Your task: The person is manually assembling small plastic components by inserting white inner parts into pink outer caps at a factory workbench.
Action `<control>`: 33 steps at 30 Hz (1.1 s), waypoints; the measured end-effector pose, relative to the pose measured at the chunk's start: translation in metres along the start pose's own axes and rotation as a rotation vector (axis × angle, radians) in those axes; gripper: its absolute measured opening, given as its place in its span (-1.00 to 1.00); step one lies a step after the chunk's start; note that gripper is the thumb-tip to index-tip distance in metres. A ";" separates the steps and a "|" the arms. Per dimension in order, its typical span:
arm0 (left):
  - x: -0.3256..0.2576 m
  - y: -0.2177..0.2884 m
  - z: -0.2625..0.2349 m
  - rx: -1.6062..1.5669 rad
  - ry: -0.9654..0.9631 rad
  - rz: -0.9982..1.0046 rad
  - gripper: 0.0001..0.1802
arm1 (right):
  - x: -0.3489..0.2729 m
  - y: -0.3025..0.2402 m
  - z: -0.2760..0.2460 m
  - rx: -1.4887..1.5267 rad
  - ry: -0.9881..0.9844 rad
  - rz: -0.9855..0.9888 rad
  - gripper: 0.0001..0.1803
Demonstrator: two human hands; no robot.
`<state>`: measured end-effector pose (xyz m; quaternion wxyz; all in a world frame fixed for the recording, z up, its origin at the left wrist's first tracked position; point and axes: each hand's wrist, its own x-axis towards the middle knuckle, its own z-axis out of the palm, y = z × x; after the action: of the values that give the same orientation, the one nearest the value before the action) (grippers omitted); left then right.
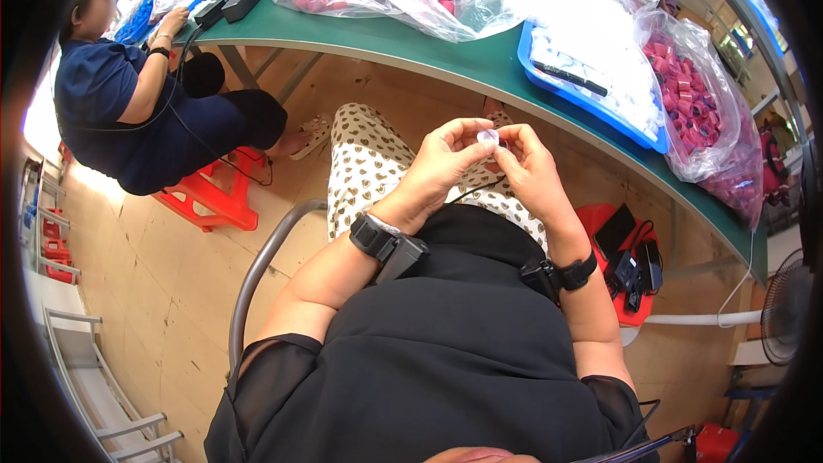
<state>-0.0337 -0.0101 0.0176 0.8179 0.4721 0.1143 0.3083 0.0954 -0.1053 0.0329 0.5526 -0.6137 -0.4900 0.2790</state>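
Note:
Both my hands meet above my lap, close to the front edge of the table. Between the thumb and fingers of my left hand (454,156) is a small round, whitish translucent piece (488,136). My right hand (525,159) pinches the same piece from the other side. Its exact kind is too small to make out, and the fingertips cover part of its rim. Beyond my hands, a blue tray (591,120) on the table holds many small white pieces (630,111). Across them lies a black marker-like stick (570,78).
Clear bags of dark pink ring-like pieces (681,77) stand on the green table (480,56). A co-worker (129,94) sits at the left on a red stool (206,197). Beside my right arm, another red stool (634,313) carries black devices. A fan (784,309) stands far right.

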 end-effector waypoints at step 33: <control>0.012 -0.021 0.003 0.385 -0.089 0.184 -0.64 | 0.002 0.002 -0.007 0.304 0.147 0.109 -0.87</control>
<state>-0.0147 -0.0124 0.0021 0.6853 0.6411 0.0912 0.3330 0.1028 -0.1057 0.0333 0.6574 -0.5676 -0.3664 0.3337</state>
